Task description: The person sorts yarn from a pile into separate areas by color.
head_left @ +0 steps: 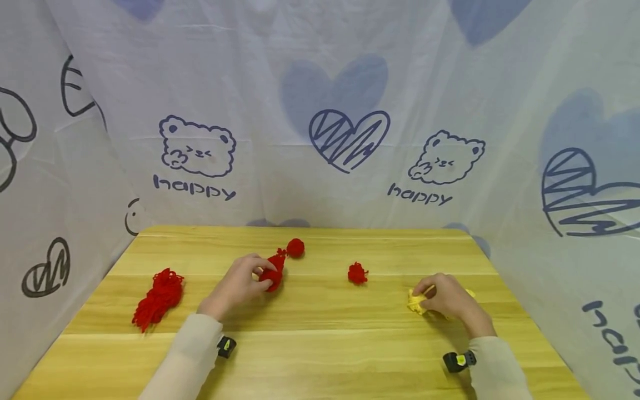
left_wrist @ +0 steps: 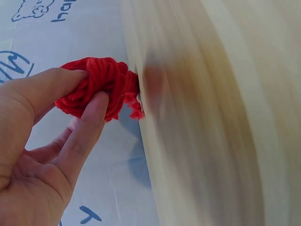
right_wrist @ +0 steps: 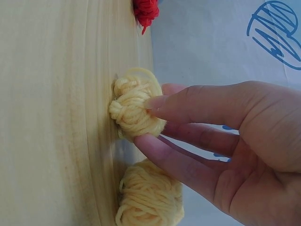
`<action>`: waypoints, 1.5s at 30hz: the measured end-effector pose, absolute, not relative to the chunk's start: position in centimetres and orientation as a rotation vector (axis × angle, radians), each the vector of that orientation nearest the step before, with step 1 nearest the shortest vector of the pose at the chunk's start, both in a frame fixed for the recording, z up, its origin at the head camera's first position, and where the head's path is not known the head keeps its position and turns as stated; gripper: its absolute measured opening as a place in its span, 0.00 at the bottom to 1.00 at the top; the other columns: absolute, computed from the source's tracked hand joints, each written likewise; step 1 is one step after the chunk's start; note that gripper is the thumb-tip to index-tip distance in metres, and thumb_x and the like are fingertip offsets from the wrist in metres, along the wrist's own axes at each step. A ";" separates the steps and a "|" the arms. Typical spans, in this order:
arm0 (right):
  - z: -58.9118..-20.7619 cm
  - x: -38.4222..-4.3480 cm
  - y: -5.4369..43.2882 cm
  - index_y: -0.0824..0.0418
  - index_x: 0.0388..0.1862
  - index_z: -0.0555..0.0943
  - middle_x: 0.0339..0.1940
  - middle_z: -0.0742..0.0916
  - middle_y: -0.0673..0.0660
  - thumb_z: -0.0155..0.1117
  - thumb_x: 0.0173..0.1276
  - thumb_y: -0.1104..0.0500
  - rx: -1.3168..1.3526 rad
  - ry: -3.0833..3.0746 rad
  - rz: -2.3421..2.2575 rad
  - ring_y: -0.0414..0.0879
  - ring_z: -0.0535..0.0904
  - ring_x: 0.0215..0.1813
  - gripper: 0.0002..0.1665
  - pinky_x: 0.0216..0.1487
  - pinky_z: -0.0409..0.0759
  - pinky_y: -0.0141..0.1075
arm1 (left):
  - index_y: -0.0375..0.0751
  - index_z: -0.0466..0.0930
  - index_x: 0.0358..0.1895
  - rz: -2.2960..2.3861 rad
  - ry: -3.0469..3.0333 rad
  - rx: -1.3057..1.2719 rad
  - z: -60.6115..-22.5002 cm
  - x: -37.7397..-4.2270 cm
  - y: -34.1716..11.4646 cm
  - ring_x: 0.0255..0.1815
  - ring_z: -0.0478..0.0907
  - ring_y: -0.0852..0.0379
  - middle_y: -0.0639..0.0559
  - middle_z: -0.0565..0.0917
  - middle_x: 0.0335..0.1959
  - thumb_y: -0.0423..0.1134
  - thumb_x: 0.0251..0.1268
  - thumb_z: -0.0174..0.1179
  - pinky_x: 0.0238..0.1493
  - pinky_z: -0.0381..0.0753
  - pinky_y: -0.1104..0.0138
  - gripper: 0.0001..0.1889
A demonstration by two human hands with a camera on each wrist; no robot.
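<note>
Between thumb and fingers, my left hand (head_left: 243, 282) pinches a red yarn bundle (left_wrist: 96, 87), left of the table's middle. Just beyond it stands a small red yarn ball (head_left: 295, 248) with short red strands beside it. Over on the right, my right hand (head_left: 448, 298) pinches a small yellow yarn ball (right_wrist: 136, 106) close over the tabletop. Next to that ball in the right wrist view lies a second, larger yellow yarn bundle (right_wrist: 150, 195), mostly hidden behind the hand in the head view.
A loose red yarn bundle (head_left: 158, 300) lies at the left of the wooden table (head_left: 320, 355). A small red yarn tuft (head_left: 357, 273) sits right of the middle. White printed cloth (head_left: 280, 183) hangs behind the table and along both sides.
</note>
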State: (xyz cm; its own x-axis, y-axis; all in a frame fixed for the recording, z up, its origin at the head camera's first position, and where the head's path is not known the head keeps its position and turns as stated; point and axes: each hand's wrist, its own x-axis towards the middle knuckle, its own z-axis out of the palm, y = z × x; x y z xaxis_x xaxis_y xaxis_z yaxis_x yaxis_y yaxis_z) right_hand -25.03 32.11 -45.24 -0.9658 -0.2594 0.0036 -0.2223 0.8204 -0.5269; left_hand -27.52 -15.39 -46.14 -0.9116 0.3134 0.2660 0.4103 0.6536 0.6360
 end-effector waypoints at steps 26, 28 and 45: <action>-45.2 -25.1 32.3 0.60 0.39 0.90 0.42 0.90 0.59 0.75 0.58 0.71 -0.388 2.936 -0.832 0.52 0.88 0.43 0.12 0.42 0.87 0.44 | 0.41 0.90 0.43 -1.015 -2.685 -0.564 -45.6 -26.4 -19.7 0.43 0.86 0.44 0.44 0.86 0.42 0.26 0.58 0.71 0.48 0.88 0.50 0.11; -45.1 -25.1 32.3 0.60 0.40 0.90 0.42 0.91 0.59 0.75 0.58 0.71 -0.384 2.934 -0.832 0.52 0.88 0.43 0.12 0.42 0.87 0.44 | 0.41 0.91 0.43 -1.013 -2.688 -0.560 -45.6 -26.3 -20.0 0.43 0.86 0.45 0.44 0.86 0.42 0.26 0.58 0.71 0.48 0.88 0.49 0.11; -45.1 -25.0 32.2 0.60 0.39 0.90 0.41 0.90 0.58 0.75 0.58 0.71 -0.370 2.935 -0.824 0.51 0.87 0.43 0.12 0.41 0.87 0.43 | 0.42 0.91 0.43 -0.937 -2.701 -0.540 -45.9 -25.3 -22.3 0.42 0.86 0.45 0.47 0.85 0.40 0.27 0.57 0.73 0.47 0.88 0.50 0.11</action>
